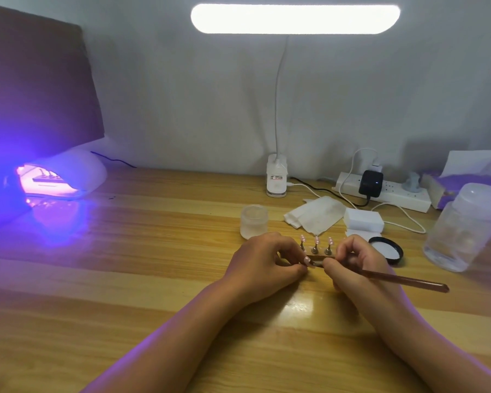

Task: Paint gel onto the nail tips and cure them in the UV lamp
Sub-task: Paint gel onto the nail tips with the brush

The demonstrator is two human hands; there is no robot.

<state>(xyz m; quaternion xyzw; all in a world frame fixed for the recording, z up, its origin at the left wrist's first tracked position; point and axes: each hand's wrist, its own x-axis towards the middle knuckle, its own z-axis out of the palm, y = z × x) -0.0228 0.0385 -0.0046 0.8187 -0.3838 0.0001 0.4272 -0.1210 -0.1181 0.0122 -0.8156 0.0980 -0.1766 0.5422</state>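
Brown slender gel brush [394, 279] sits pinched in your right hand [352, 262], mid-frame, beside the small pink nail tip [306, 260] that your left hand [264, 262] pinches.

1. The counter [153, 279] is yellow-brown wood, striped in lighter and darker planks, with a violet wash at its left.
2. The UV lamp [80, 171] has a white shell, and its mouth glows pink and violet.
3. The nail tips [315, 240] on the stands are pink. The nail tip [306, 260] at the brush head is pale pink.
4. The brush [403, 279] has a translucent red-brown handle.
5. The jar [253, 221] is frosted white. Its lid [398, 251] is black with white inside.
6. The power strip [394, 195] is white and the adapter [370, 182] is black.
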